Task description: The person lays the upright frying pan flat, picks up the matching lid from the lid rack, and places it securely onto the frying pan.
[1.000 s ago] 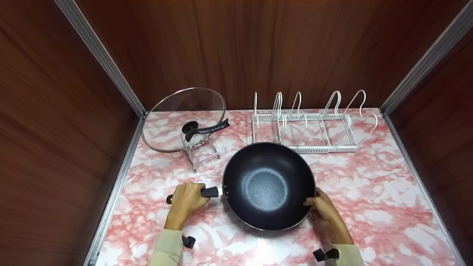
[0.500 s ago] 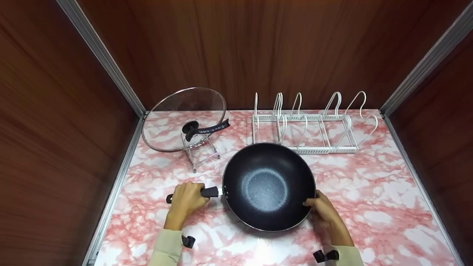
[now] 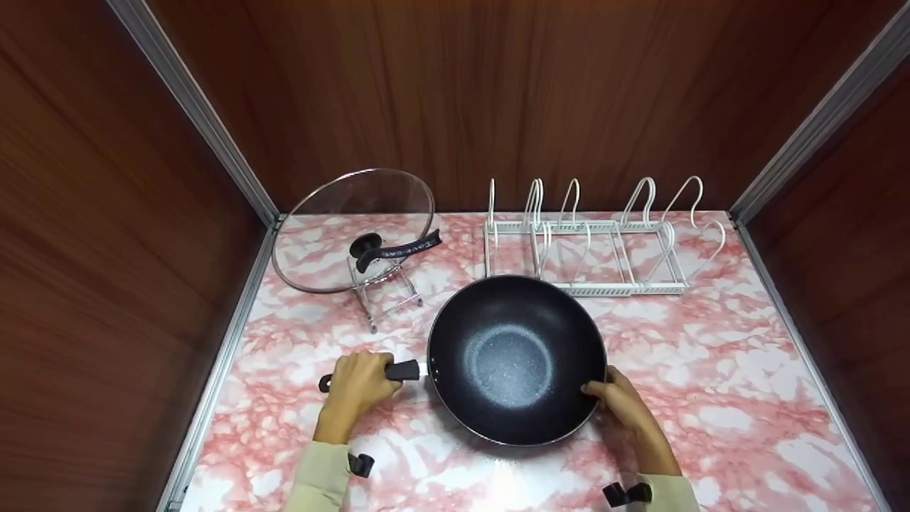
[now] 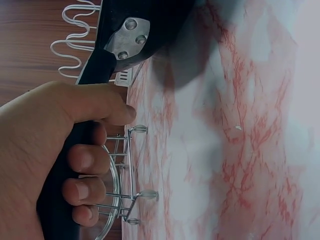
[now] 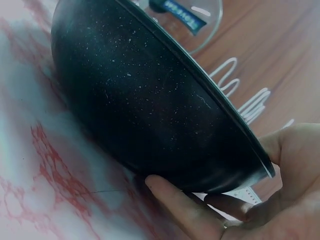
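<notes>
A black wok (image 3: 508,366) with a speckled pale centre faces up in the middle of the head view. Its black handle (image 3: 404,370) points left, and my left hand (image 3: 360,387) grips it with the fingers curled round. In the left wrist view the riveted metal bracket (image 4: 131,37) shows beyond the thumb. At the wok's right edge my right hand (image 3: 625,405) pinches the rim, thumb inside. The right wrist view shows the fingers (image 5: 175,205) against the speckled outer wall (image 5: 135,90) from beneath. Whether the base touches the table cannot be told.
A glass lid (image 3: 320,242) with a black knob leans on a small wire stand (image 3: 387,299) at the back left. A white wire rack (image 3: 604,290) with several upright loops stands behind the wok. Brown panels (image 3: 455,107) enclose the marbled table (image 3: 711,355).
</notes>
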